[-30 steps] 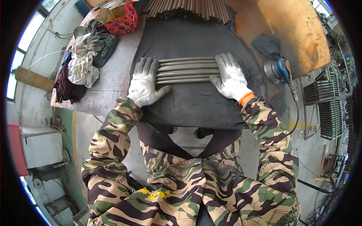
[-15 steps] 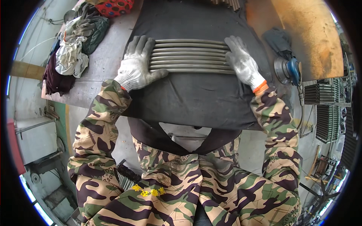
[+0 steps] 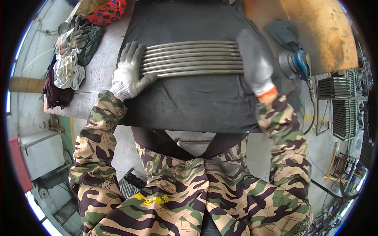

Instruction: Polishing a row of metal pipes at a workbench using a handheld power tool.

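A row of several straight grey metal tubes [image 3: 193, 59] lies side by side across a black cloth [image 3: 185, 102]. At the tubes' left ends rests my left hand [image 3: 130, 72], in a white glove with a grey coating; its fingers point away from me and the thumb stands apart along the nearest tube. My right hand [image 3: 256, 59], in a like glove with an orange cuff, is upright beside the right ends. Motion smears its fingers, so I cannot tell how they are bent or whether they touch the tubes.
A blue power sander [image 3: 300, 65] with a hose lies right of the cloth, near a dark rag [image 3: 282, 33]. Crumpled rags and gloves [image 3: 71, 59] are heaped at the left. Racks of dark bars [image 3: 334, 86] stand beyond the table's right side.
The view has shifted a little. My left hand has moved left with the tubes' left ends. My right hand has turned more upright, baring more of their right ends.
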A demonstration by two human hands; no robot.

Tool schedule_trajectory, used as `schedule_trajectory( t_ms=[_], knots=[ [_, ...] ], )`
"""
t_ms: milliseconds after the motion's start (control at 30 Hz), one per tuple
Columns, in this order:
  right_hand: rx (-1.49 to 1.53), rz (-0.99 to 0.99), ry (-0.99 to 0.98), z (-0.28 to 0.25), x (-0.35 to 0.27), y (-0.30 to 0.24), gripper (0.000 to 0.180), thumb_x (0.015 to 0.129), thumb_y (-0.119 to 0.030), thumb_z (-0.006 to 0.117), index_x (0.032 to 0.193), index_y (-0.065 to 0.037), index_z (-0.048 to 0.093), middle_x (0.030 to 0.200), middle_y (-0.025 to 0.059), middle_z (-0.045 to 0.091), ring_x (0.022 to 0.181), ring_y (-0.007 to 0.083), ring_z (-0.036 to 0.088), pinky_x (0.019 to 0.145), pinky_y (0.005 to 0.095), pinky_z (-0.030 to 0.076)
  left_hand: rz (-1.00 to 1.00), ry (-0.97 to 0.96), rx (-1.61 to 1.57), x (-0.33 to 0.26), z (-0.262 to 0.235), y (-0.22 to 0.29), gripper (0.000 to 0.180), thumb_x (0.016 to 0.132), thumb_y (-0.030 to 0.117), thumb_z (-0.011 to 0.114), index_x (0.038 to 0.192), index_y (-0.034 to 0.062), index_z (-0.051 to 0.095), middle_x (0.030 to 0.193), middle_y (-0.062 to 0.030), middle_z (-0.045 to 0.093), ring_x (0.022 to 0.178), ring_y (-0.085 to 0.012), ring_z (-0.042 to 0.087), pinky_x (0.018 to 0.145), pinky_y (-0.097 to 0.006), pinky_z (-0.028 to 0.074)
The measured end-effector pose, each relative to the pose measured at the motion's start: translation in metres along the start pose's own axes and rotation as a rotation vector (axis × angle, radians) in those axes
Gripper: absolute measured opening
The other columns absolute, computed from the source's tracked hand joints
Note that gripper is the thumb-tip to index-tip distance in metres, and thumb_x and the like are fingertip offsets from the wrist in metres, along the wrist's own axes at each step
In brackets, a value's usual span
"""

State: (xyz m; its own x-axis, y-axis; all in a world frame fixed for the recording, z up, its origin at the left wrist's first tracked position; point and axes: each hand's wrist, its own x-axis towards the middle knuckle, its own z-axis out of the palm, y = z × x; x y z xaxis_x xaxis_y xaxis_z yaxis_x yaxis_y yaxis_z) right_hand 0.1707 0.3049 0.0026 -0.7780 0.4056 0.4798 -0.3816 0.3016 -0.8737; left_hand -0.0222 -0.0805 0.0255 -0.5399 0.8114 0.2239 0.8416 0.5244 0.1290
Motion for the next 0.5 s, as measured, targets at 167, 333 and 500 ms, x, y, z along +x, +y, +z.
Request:
schedule_trajectory(
  t_ms=[167, 333, 500],
  knots=[
    [0.022, 0.276, -0.033, -0.004, 0.013, 0.043, 0.048, 0.120, -0.025, 0.041, 0.155, 0.005, 0.053, 0.158, 0.0170, 0.060, 0.147, 0.0254, 0.057, 0.123, 0.0318, 0.043, 0.017, -0.009, 0.015, 0.005, 0.006, -0.003, 0.098, 0.093, 0.056, 0.075, 0.164, -0.0027, 0.039, 0.166, -0.0336, 0.039, 0.157, -0.0547, 0.031, 0.129, -0.059, 0.030],
    [0.427, 0.362, 0.021, -0.029, 0.011, 0.037, 0.051, 0.120, -0.027, 0.041, 0.160, 0.005, 0.044, 0.166, 0.0197, 0.046, 0.158, 0.0322, 0.040, 0.136, 0.0440, 0.028, 0.000, 0.022, 0.039, 0.006, 0.003, 0.007, 0.097, 0.092, 0.058, 0.075, 0.159, -0.0056, 0.045, 0.162, -0.0347, 0.044, 0.153, -0.0546, 0.036, 0.128, -0.059, 0.033],
    [0.561, 0.334, 0.088, -0.068, 0.003, 0.034, 0.051, 0.117, -0.036, 0.051, 0.151, 0.003, 0.056, 0.153, 0.0159, 0.060, 0.143, 0.0274, 0.058, 0.125, 0.0437, 0.044, -0.044, -0.132, 0.115, 0.020, -0.020, 0.029, 0.095, 0.091, 0.062, 0.073, 0.155, -0.0046, 0.049, 0.160, -0.0329, 0.046, 0.154, -0.0541, 0.035, 0.129, -0.060, 0.028]
  ],
)
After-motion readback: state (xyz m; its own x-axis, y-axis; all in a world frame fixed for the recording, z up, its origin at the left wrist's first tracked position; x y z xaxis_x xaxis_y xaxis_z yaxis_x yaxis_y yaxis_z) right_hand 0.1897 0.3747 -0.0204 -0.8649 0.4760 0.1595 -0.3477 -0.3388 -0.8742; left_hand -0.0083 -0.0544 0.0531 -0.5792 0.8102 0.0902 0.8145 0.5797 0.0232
